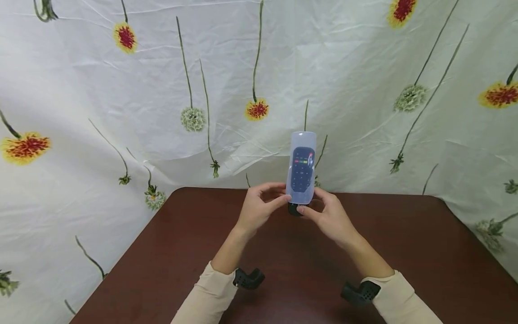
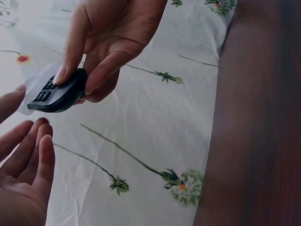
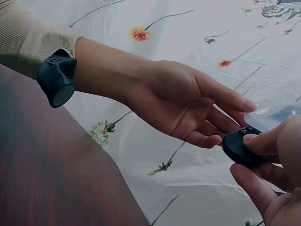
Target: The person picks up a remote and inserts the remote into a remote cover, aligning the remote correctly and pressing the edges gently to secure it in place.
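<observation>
Sleeve (image 1: 406,302) behind it, right hand (image 1: 333,218) pinches the remote (image 2: 68,97); left hand (image 1: 259,205) touches the cover (image 1: 303,139) (pinch unclear), best kept straight.

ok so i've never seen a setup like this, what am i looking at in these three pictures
There's no robot here, just a person's bare left hand and right hand. The wide picture comes from a camera worn on the head; the other two come from the black wrist cameras. The right hand pinches the exposed end of a dark remote, while the left hand has its thumb on the see-through cover around it. The remote is held up, not resting on the dark table; behind hangs a flower-printed cloth.
</observation>
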The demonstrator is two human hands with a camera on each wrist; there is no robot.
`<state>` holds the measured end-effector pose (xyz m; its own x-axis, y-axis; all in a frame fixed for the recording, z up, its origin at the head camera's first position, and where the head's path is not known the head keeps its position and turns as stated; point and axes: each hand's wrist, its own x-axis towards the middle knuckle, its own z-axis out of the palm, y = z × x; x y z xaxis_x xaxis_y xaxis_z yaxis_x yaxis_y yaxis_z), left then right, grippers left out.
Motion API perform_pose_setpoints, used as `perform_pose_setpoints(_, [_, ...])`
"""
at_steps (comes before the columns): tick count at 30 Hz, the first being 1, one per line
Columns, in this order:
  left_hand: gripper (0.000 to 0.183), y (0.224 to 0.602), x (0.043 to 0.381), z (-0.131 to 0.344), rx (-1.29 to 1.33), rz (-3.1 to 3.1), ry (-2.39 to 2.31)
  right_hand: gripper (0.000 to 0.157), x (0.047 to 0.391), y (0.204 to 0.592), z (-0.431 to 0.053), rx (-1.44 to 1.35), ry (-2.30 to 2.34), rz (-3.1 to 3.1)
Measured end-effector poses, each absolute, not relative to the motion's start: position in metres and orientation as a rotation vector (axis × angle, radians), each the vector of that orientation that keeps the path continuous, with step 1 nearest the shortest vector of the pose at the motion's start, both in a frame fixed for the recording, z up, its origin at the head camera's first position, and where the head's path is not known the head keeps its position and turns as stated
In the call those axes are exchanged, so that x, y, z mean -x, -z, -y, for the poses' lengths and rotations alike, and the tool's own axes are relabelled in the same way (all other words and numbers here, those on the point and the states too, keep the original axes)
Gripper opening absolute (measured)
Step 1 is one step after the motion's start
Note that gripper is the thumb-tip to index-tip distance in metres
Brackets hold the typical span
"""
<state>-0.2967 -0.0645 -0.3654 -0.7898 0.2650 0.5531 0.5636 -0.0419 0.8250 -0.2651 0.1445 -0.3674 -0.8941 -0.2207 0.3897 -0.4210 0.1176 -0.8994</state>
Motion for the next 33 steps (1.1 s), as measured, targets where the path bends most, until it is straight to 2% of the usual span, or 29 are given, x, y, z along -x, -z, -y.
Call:
perform_pose_setpoints(9, [0.032, 0.365, 0.296, 0.063, 1.005, 2.069, 1.904, 0.046, 0.266, 0.362, -0.145, -0.659, -1.887, 2.215])
perform_pose_setpoints(17, [0.029, 0.366, 0.293, 0.061, 0.985, 2.097, 1.949, 0.042, 0.266, 0.361, -0.145, -0.669, -1.8, 2.26])
perform_pose_setpoints(23, [0.029, 0.365, 0.292, 0.058, 0.98, 2.064, 1.957, 0.046, 0.266, 0.354, -0.15, -0.675, -1.704, 2.275])
perform_pose_setpoints(29, [0.03, 0.365, 0.291, 0.057, 0.955, 2.053, 2.016, 0.052, 0.267, 0.34, -0.151, -0.755, -1.812, 2.172])
perform_pose_setpoints(33, [0.031, 0.365, 0.291, 0.057, 0.946, 2.046, 2.053, 0.044, 0.27, 0.324, -0.148, -0.676, -1.842, 2.106])
